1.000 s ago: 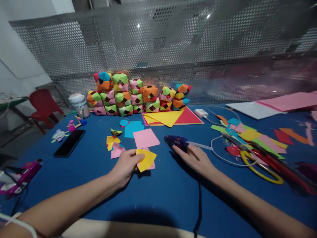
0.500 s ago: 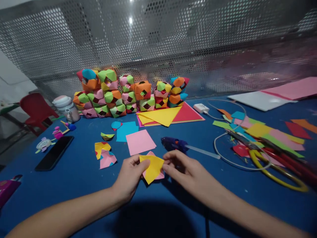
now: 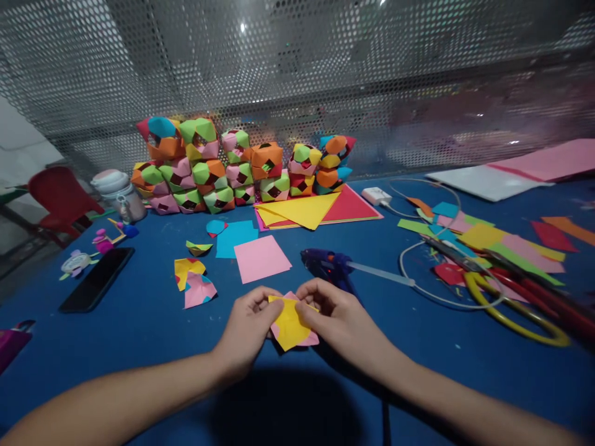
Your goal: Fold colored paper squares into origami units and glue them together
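Observation:
Between both hands is a small piece of folded paper (image 3: 289, 327), yellow on top with pink showing beneath at its edges. My left hand (image 3: 248, 325) pinches its left corner, thumb on the yellow face. On the right corner presses the thumb of my right hand (image 3: 341, 319), the fingers curled behind. Just beyond the hands lies a pink paper square (image 3: 263, 258), overlapping blue paper squares (image 3: 236, 238). To the left rest a folded pink piece with blue spots (image 3: 199, 290) and a yellow one (image 3: 186, 271). A purple glue gun (image 3: 325, 262) with a clear glue stick lies past my right hand.
Folded paper balls (image 3: 193, 170) stand stacked along the perforated metal panel (image 3: 279, 68). At right lie yellow-handled scissors (image 3: 515, 322), paper strips (image 3: 502, 241) and a white cable (image 3: 441, 303). A phone (image 3: 98, 280) and a jar (image 3: 118, 195) are at left.
My right hand has closed in, its thumb now pressing on the right side of the yellow paper. The folded paper has shifted slightly right. The camera view has tilted a little.

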Tool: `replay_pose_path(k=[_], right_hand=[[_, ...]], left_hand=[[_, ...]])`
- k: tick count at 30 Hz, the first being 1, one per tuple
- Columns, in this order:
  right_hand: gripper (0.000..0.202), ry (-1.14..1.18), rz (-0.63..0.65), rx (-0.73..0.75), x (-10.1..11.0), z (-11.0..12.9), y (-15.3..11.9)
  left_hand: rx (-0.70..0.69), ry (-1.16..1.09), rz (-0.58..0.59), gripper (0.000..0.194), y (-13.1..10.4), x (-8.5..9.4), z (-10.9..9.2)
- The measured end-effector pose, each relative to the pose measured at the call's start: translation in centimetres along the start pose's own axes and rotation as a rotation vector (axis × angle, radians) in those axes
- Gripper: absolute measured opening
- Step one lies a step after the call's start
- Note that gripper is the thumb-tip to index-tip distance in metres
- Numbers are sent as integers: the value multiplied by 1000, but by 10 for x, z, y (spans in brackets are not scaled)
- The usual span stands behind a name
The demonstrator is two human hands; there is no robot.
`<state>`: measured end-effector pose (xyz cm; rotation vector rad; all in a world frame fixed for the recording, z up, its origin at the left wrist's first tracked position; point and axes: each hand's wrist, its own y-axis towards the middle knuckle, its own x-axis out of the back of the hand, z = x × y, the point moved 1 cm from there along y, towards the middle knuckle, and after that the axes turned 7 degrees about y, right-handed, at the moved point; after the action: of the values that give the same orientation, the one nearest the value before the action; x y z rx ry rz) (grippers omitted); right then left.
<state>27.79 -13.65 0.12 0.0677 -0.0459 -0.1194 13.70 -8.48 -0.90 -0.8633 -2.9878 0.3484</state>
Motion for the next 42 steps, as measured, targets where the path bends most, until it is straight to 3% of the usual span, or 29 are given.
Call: replay_pose_path(k=[12,16,21,24,29,38,42], right_hand=[[15,-271,54,294,8,1,-5],[13,-187,72,231,9,5,-5],[25,26,73,-56,9,0,-2],[23,77,56,-123,9,-4,0],[21,-33,122,-80,8,-1,-2],[16,-308,54,136,7,-6,-7],[19,-327,53,190,8,-5,-7]], left_hand=[[-32,107,-17,12,-1,-1,-1],[-47,177,-20,12,-2,-1,-1],[-79,266,9,14,-5,-3,-3],[-106,288,7,15,-6,-4,-4],[-121,302,7,15,-5,-3,-4],[-136,343,55,18,-5,-2,-1],[-148,350,56,20,-6,-2,-2]])
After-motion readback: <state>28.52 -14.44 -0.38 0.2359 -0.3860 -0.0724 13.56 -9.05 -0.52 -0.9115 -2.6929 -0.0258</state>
